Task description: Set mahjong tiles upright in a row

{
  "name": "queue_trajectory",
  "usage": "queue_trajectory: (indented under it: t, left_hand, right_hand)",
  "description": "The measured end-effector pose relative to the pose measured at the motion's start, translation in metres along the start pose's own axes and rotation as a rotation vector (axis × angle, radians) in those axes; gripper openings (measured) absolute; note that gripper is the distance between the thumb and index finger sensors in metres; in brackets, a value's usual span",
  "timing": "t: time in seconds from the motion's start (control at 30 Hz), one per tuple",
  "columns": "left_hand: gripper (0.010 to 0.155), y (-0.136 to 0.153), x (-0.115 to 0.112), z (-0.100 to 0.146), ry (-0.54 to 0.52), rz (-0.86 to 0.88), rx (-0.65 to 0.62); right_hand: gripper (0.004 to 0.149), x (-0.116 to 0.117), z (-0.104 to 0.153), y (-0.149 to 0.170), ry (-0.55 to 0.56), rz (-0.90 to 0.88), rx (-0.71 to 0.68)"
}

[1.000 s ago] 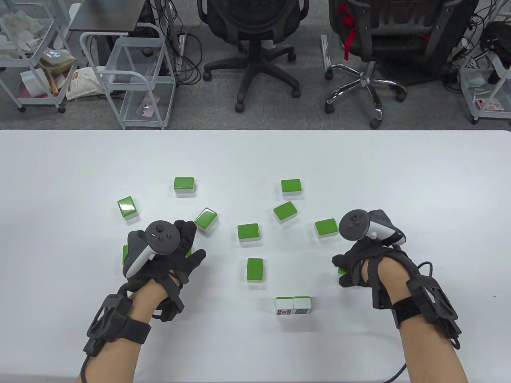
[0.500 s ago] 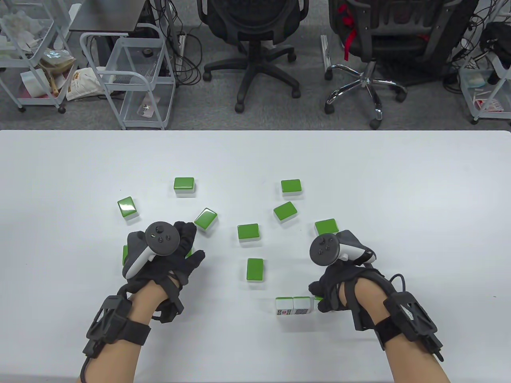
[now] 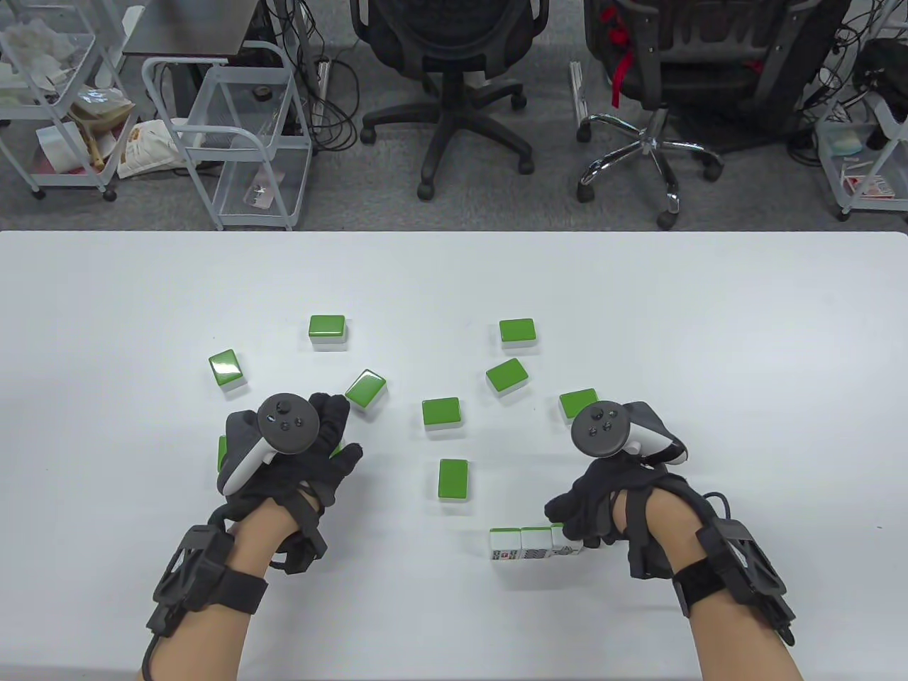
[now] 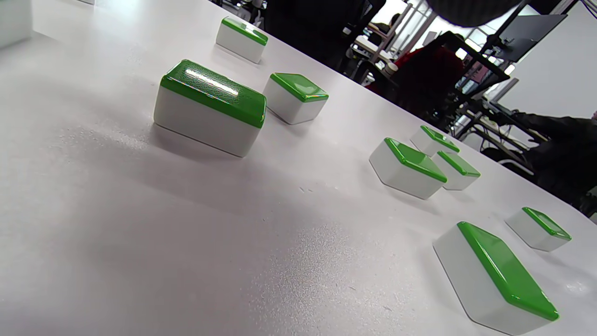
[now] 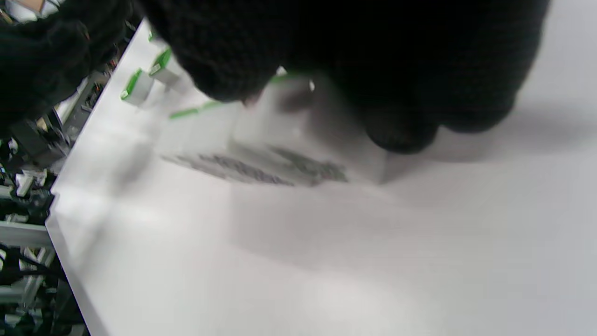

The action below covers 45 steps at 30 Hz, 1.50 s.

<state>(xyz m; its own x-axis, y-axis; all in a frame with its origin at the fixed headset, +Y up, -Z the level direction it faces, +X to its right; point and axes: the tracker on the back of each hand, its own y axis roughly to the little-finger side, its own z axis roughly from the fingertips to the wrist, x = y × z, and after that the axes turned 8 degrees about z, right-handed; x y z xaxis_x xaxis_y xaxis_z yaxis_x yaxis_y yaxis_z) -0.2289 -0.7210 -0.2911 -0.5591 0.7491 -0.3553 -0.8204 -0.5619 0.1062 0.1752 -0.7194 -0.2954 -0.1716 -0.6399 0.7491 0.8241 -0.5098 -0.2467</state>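
Right hand (image 3: 603,507) sits at the near middle of the table (image 3: 709,319), its fingers curled down on a third tile (image 3: 565,547) standing at the right end of the row (image 3: 521,545), touching the second upright tile. In the right wrist view the gloved fingertips (image 5: 401,130) press on top of that tile (image 5: 303,140), which is blurred. Left hand (image 3: 291,454) rests palm down, fingers loosely spread, over a tile whose green edge (image 3: 222,451) peeks out at its left side. Eight more tiles lie flat, green backs up, scattered beyond both hands, the nearest one (image 3: 453,479) between the hands.
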Motion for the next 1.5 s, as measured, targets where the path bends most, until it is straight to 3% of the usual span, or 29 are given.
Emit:
queue_trajectory:
  t: [0.2, 0.47, 0.63, 0.73, 0.9, 1.03, 1.2, 1.5]
  left_hand:
    - [0.078, 0.0, -0.002, 0.0, 0.002, -0.008, 0.003]
    - [0.076, -0.005, -0.004, 0.001, -0.006, -0.031, -0.014]
    - [0.072, -0.025, -0.009, 0.004, -0.054, -0.127, -0.083]
    - [0.071, -0.045, -0.019, 0.009, -0.06, -0.171, -0.152]
    - [0.071, -0.086, -0.046, 0.017, -0.104, -0.373, -0.291]
    - [0.075, -0.114, -0.077, 0.01, -0.021, -0.6, -0.303]
    - [0.079, -0.125, -0.102, -0.01, 0.043, -0.66, -0.265]
    - [0.078, -0.122, -0.127, -0.02, -0.039, -0.775, -0.293]
  right_hand:
    - [0.064, -0.05, 0.043, -0.004, 0.383, 0.19, 0.179]
    - [0.08, -0.06, 0.043, 0.013, 0.689, 0.277, 0.28]
    - [0.081, -0.048, 0.032, 0.031, 0.719, 0.247, 0.301]
    - [0.081, -0.038, 0.023, 0.038, 0.655, 0.234, 0.317]
    - [0.081, -0.036, 0.021, 0.038, 0.624, 0.295, 0.332]
    - [0.081, -0.039, 0.029, 0.039, 0.65, 0.26, 0.32]
    - [0.081, -0.04, 0.034, 0.046, 0.641, 0.224, 0.328]
    - [0.081, -0.04, 0.035, 0.045, 0.642, 0.223, 0.32]
